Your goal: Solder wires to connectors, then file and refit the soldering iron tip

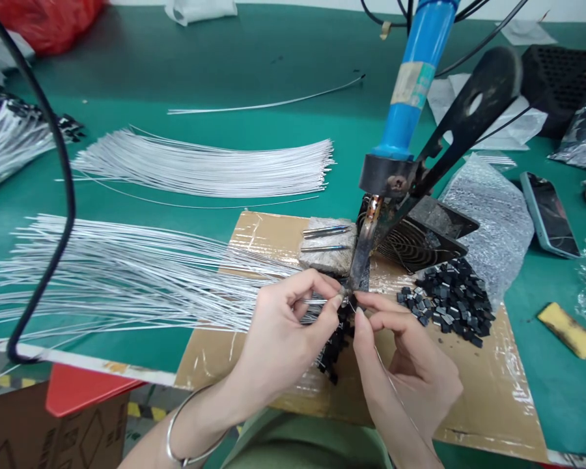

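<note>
A soldering iron (pixel 413 98) with a blue handle is clamped in a black metal holder (pixel 469 111), its tip pointing down. Just left of the tip, my left hand (pixel 286 335) is closed in a pinch on the end of a white wire (pixel 317 301); the exact contact is partly hidden by the fingers. My right hand (pixel 407 361) pinches a thin solder wire (pixel 393 384) close under the tip, and its length trails back over the palm. Beneath the hands lie finished-looking black connectors (pixel 329 361) on wire ends, partly covered.
Loose white wires (pixel 117 273) spread leftward, with a neat wire bundle (pixel 205 163) behind. A cardboard sheet (pixel 498 391) carries a pile of black connectors (pixel 454 299) and a small fan (pixel 405 251). At right are bubble wrap (pixel 493 221), a phone (pixel 549 215) and a yellow sponge (pixel 568 330). A black cable (pixel 68 182) hangs left.
</note>
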`<state>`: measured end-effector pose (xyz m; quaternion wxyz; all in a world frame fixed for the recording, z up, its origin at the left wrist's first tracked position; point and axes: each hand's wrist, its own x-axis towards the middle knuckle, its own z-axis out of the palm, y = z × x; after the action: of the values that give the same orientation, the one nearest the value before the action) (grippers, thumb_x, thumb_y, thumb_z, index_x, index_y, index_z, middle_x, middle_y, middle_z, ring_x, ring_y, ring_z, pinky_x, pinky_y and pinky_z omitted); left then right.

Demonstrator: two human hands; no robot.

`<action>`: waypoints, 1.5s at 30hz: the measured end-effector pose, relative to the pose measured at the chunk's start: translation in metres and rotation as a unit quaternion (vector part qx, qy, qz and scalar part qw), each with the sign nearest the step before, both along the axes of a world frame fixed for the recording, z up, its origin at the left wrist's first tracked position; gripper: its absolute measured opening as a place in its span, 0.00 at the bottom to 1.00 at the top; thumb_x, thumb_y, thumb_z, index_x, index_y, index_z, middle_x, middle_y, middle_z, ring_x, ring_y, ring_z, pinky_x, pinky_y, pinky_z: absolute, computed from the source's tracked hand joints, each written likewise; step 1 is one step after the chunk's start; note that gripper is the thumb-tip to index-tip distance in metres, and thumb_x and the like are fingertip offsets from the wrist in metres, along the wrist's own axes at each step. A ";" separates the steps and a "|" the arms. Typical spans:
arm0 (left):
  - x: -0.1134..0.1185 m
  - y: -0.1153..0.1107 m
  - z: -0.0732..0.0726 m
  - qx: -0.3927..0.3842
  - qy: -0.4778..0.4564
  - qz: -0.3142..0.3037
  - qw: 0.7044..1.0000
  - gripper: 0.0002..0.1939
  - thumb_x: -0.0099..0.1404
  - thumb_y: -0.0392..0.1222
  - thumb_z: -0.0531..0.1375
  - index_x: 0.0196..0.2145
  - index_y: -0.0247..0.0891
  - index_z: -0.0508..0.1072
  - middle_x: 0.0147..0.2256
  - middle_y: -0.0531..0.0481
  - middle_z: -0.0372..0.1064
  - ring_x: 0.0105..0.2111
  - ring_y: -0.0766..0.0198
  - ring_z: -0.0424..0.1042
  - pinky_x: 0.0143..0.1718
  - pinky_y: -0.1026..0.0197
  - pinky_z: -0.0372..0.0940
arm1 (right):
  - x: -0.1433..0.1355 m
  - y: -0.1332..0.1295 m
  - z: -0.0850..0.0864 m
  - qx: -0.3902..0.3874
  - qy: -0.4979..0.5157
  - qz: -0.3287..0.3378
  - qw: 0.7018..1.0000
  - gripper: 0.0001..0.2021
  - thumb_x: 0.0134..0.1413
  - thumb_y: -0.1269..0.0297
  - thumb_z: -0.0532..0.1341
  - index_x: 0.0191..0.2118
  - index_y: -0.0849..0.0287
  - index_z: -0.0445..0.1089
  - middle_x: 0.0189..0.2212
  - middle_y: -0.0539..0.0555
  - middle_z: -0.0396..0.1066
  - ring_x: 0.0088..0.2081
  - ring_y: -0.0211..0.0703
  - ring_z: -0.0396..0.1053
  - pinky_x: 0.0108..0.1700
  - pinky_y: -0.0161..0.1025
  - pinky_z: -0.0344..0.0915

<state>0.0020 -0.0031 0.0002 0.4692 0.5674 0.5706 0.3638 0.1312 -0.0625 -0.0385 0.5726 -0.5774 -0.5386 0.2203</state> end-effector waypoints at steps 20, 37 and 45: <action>0.001 -0.003 0.002 0.023 -0.020 0.001 1.000 0.07 0.61 0.35 0.62 0.26 0.35 0.76 0.29 0.50 0.77 0.27 0.69 0.72 0.26 0.71 0.63 | -0.003 0.004 0.004 0.059 -0.107 -0.026 0.992 0.09 0.56 0.82 0.67 0.38 0.61 0.72 0.43 0.53 0.80 0.44 0.35 0.79 0.49 0.29 0.73; 0.001 -0.002 0.000 0.025 -0.021 -0.002 0.999 0.06 0.61 0.35 0.62 0.26 0.35 0.76 0.29 0.50 0.77 0.27 0.68 0.72 0.25 0.69 0.62 | -0.002 0.004 0.004 0.056 -0.086 -0.019 0.995 0.10 0.56 0.82 0.67 0.38 0.61 0.72 0.43 0.53 0.79 0.44 0.36 0.79 0.50 0.30 0.73; 0.002 -0.002 -0.001 0.020 -0.012 -0.002 1.000 0.06 0.61 0.36 0.61 0.26 0.36 0.76 0.29 0.49 0.77 0.26 0.68 0.71 0.23 0.68 0.59 | -0.002 0.004 0.003 0.055 -0.097 -0.025 0.993 0.09 0.57 0.81 0.67 0.38 0.60 0.72 0.41 0.52 0.80 0.43 0.35 0.79 0.49 0.29 0.73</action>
<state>0.0042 -0.0053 -0.0009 0.4650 0.5739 0.5562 0.3809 0.1288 -0.0586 -0.0357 0.5535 -0.5774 -0.5882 0.1188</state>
